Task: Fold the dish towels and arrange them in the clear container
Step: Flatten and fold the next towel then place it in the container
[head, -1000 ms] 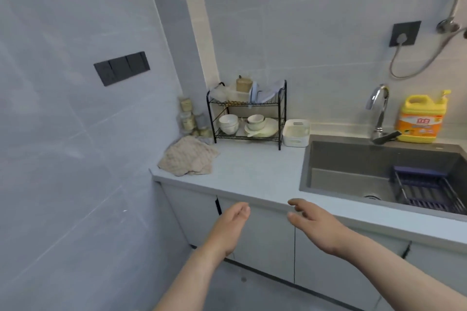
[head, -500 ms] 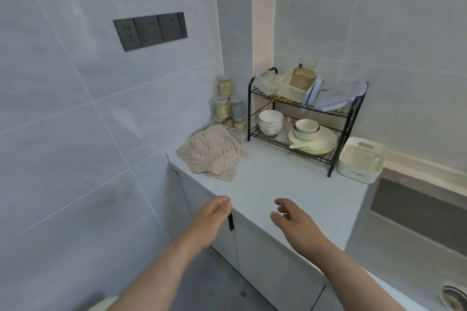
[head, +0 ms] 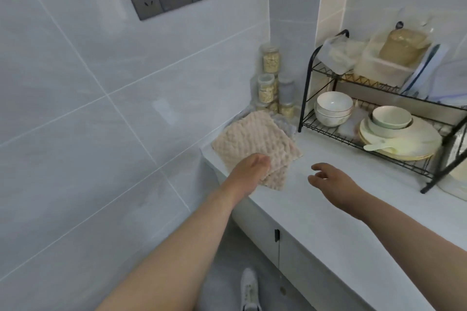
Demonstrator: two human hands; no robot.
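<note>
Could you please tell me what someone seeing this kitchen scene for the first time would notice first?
Two bare forearms reach in; the left hand is at the near edge of the beige dish towels piled in the counter's corner, the right hand open over bare countertop. At right, a black wire rack holds bowls.

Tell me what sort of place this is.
Most likely a home kitchen corner. A black wire dish rack holding bowls and plates stands on a pale countertop against tiled walls, jars of dry food are stacked in the corner, and beige dish towels lie by them.
</note>
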